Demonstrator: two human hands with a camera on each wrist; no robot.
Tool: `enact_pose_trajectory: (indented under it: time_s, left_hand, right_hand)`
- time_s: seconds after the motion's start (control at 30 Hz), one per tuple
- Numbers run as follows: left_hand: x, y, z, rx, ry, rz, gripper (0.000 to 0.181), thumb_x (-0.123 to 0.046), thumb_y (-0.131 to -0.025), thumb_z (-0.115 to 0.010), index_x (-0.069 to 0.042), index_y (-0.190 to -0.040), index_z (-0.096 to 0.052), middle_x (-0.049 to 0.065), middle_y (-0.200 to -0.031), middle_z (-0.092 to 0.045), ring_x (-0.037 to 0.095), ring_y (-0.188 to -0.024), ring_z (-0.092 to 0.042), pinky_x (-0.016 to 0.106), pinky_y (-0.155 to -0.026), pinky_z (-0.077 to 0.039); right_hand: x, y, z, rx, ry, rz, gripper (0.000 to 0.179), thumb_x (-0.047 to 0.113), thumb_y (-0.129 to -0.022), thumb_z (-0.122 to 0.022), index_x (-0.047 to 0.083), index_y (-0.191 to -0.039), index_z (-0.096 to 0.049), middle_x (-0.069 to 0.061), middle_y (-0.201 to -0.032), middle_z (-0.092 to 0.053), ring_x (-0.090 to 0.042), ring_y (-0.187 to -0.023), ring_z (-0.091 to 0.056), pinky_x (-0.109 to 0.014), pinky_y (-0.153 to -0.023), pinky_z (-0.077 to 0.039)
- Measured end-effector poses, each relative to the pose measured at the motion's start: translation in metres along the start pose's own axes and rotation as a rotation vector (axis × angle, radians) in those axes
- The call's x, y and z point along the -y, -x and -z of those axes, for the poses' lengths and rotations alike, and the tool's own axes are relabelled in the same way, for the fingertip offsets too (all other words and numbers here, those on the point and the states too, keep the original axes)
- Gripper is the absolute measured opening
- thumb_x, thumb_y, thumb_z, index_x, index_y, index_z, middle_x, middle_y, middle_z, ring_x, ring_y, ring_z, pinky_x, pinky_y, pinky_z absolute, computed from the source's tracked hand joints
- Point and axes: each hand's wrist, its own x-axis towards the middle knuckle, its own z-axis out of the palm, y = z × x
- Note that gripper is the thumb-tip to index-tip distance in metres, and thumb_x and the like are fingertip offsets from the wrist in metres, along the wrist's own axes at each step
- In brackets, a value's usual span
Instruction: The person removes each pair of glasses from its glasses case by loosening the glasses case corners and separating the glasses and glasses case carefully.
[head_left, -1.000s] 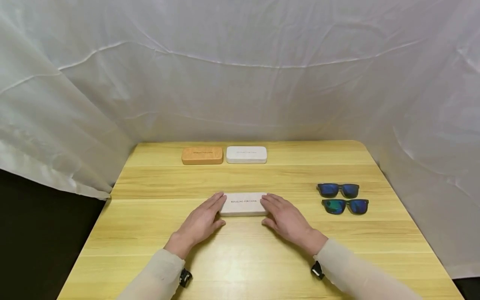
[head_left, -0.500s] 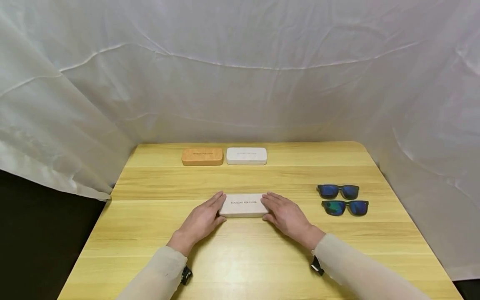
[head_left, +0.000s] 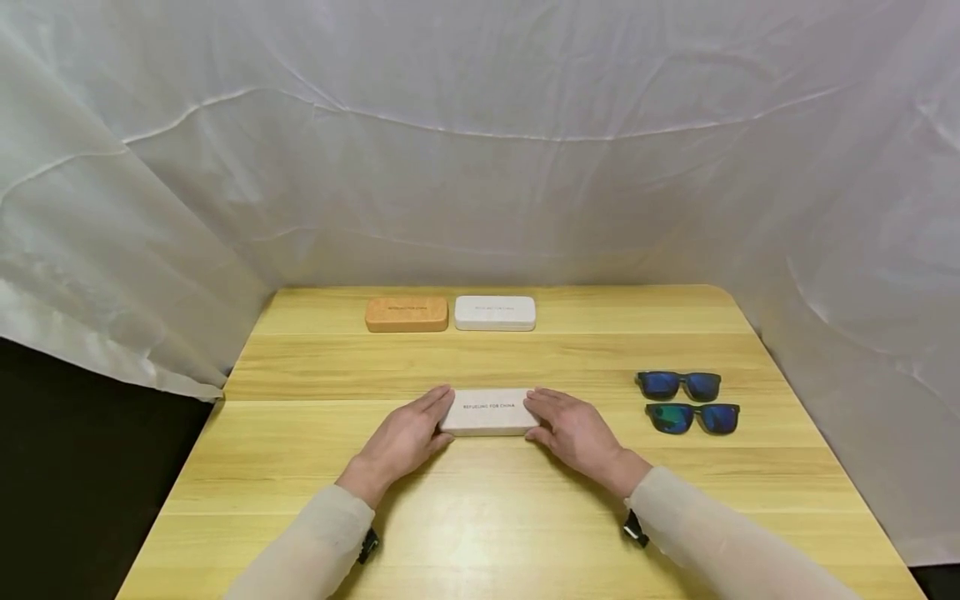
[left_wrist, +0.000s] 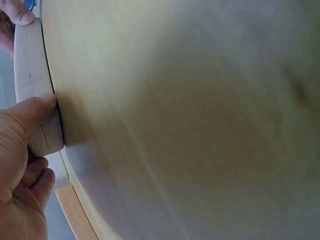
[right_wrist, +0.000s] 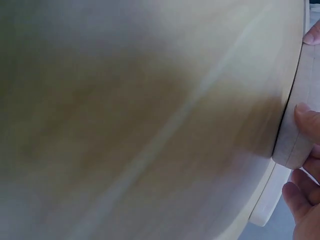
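Note:
A pale grey-white glasses case [head_left: 487,414] with dark lettering lies closed on the table in front of me. My left hand [head_left: 401,437] grips its left end, the thumb on the near side and the fingers round the end. At the opposite end my right hand [head_left: 581,433] holds it the same way. In the left wrist view, the left thumb [left_wrist: 37,111] presses the front face of the case [left_wrist: 32,65]. The right wrist view has the right thumb [right_wrist: 307,122] against the same face of the case [right_wrist: 290,142]. Fingertips behind the case are partly hidden.
An orange-brown glasses case [head_left: 407,315] and a white one [head_left: 495,313] stand side by side near the back edge of the wooden table [head_left: 300,367]. To the right lie two pairs of sunglasses, blue-lensed [head_left: 678,385] and green-blue-lensed [head_left: 692,418]. White cloth [head_left: 480,192] hangs behind.
Both thumbs have come in against the near side of the pale case. The head view has shifted slightly; the other cases and the sunglasses stay in place.

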Motion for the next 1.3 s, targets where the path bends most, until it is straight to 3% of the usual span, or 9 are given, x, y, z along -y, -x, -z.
enact_pose_trajectory:
  time_s: [0.23,0.6,1.03,1.3]
  left_hand:
    - [0.0016,-0.0019,0.0002,-0.007,0.002,-0.031,0.069,-0.030,-0.097,-0.080,0.000,-0.153,-0.053,0.017,-0.157,-0.054,0.031,-0.140,-0.058,0.041,-0.115,-0.052]
    - [0.0026,-0.0021,0.0009,0.008,0.026,-0.023,0.068,-0.029,-0.097,-0.079,-0.001,-0.154,-0.052,0.017,-0.158,-0.053,0.031,-0.141,-0.057,0.041,-0.115,-0.051]
    - [0.0040,-0.0034,0.0015,0.002,0.034,-0.024,0.068,-0.029,-0.097,-0.080,-0.001,-0.152,-0.053,0.017,-0.157,-0.055,0.031,-0.140,-0.058,0.041,-0.114,-0.053]
    - [0.0042,-0.0014,-0.0017,0.017,0.040,0.011,0.069,-0.033,-0.098,-0.078,-0.003,-0.155,-0.051,0.014,-0.159,-0.052,0.030,-0.143,-0.056,0.042,-0.117,-0.050]
  right_hand:
    - [-0.0027,-0.0014,0.0028,0.029,-0.038,-0.008,0.055,0.036,-0.088,-0.086,0.006,-0.132,-0.073,-0.013,-0.136,-0.072,-0.031,-0.126,-0.069,-0.046,-0.107,-0.057]
    - [-0.0066,-0.0045,0.0050,0.069,-0.096,-0.071,0.055,0.039,-0.090,-0.084,0.008,-0.134,-0.073,-0.011,-0.137,-0.071,-0.032,-0.127,-0.069,-0.049,-0.108,-0.056]
    - [-0.0046,-0.0042,0.0053,0.059,-0.103,-0.097,0.055,0.037,-0.090,-0.085,0.008,-0.134,-0.073,-0.010,-0.138,-0.071,-0.031,-0.128,-0.068,-0.048,-0.109,-0.056]
    - [-0.0051,-0.0001,-0.0014,0.079,-0.054,-0.025,0.066,0.036,-0.093,-0.082,0.002,-0.145,-0.061,-0.016,-0.149,-0.061,-0.035,-0.138,-0.059,-0.050,-0.115,-0.051]
